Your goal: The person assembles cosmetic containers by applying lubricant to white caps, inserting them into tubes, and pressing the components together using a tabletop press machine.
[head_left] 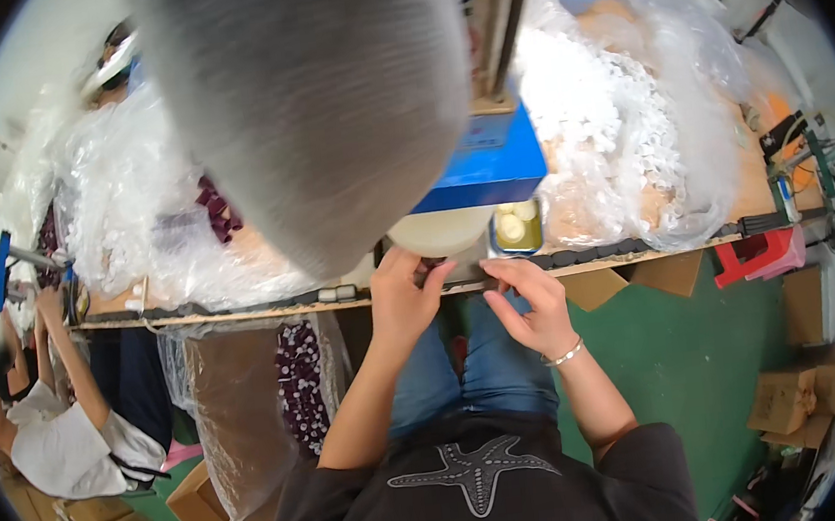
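My left hand (405, 297) is closed at the table's front edge, just under a round cream-coloured part (442, 231) of a blue machine (489, 168). Thumb and fingers come together around a small dark piece, mostly hidden, whose kind I cannot make out. To its right, my right hand (534, 301) is half curled, with a gap between thumb and forefinger and nothing visible in it. Its fingertips are near the front of a small yellow tin (519, 243) holding several round cream-coloured pieces. A large blurred grey shape (312, 100) hides much of the machine and the table behind.
Clear plastic bags of small white pieces (604, 112) lie on the right; more plastic bags (131, 208) and some maroon pieces lie left. Below hangs a bag of maroon-and-white pieces (302, 387). A co-worker (72, 434) is at far left. Cardboard boxes (803, 399) stand right.
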`<state>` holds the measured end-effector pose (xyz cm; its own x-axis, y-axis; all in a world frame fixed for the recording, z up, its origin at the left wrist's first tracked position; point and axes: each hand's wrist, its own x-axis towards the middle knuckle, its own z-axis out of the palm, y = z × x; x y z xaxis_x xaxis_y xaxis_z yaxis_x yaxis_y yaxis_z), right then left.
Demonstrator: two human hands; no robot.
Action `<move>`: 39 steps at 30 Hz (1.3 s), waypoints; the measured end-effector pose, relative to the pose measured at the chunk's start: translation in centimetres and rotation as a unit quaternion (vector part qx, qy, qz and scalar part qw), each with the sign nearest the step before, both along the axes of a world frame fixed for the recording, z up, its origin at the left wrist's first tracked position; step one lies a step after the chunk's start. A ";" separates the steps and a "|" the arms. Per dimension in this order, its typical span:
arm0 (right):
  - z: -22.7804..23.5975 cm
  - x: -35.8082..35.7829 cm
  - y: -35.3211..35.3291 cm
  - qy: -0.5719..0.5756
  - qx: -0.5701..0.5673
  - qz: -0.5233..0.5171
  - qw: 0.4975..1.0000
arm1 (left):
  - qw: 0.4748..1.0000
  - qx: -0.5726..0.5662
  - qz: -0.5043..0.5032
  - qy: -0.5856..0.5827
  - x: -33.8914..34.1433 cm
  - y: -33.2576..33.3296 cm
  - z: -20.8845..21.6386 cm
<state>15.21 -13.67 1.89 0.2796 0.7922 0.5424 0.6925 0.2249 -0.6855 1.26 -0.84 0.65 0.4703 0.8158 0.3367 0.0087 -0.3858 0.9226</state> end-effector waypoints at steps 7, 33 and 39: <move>-0.2 9.2 -3.4 -0.005 0.071 -0.296 0.952 | 0.994 0.067 0.032 0.085 -0.1 -0.1 -0.5; 1.0 7.8 2.5 -0.201 -0.071 -0.034 0.976 | 0.998 0.045 0.017 0.047 -0.4 0.5 -0.8; 1.3 7.6 2.4 -0.276 -0.194 -0.071 0.939 | 0.998 0.020 -0.021 0.050 -0.3 1.2 -1.9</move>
<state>22.78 -11.24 3.18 0.1579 0.9366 0.3129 0.9705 -0.0887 -0.2242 0.92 0.39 -1.28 0.5363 0.7816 0.3185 0.0835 -0.4246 0.9015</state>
